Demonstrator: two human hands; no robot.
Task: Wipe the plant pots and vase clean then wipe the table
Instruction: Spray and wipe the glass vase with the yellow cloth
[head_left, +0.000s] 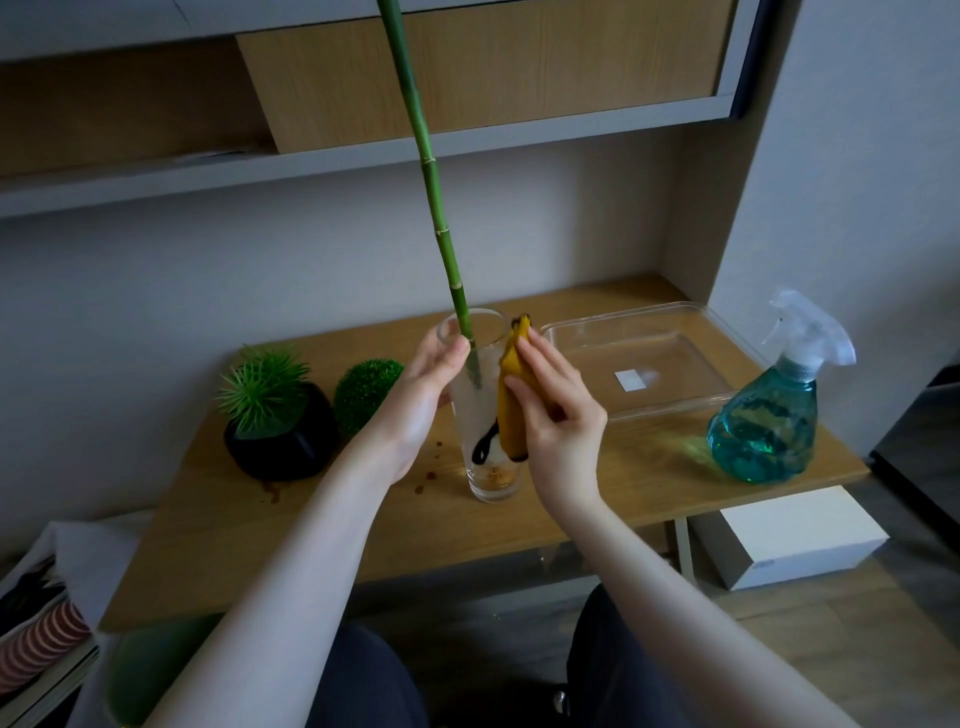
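- Your knees in dark trousers fill the bottom of the view, nearest the lens, below the wooden table.
- Your left hand curls round the upper left side of the tall glass vase, thumb near the rim, holding it upright on the table.
- Your right hand pinches a folded yellow cloth and presses it flat against the vase's right wall, directly opposite the left hand's grip.
- A green bamboo stalk rises out of the vase just above your left thumb and leans up and to the left, out of the top of the view.
- Dark brown spots mark the table just left of the vase's base, below your left wrist.
- Left of the gripped vase stand a black plant pot with a spiky green plant and, just beside it, a round green ball plant whose pot is hidden.
- Right of your cloth hand lies a clear plastic tray, and farther right a spray bottle of blue liquid stands near the table's edge.
- A white box sits on the floor below that corner.
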